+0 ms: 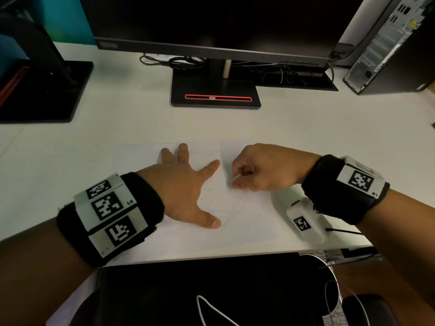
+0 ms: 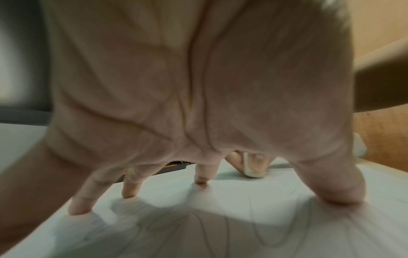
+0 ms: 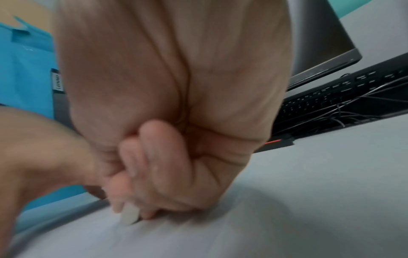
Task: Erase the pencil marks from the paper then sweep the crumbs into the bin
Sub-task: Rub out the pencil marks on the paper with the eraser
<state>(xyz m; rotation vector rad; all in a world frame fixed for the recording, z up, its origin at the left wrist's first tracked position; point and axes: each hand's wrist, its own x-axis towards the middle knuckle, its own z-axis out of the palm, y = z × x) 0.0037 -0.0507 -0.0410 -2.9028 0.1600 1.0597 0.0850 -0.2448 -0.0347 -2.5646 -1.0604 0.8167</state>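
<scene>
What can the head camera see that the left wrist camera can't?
Only the head view shows the monitor, the computer tower, both wristbands and the back of the left hand. Only the left wrist view shows the left palm from underneath, its fingertips pressing down, and the eraser clearly. Both show the paper with faint pencil marks and the right hand holding the eraser.
</scene>
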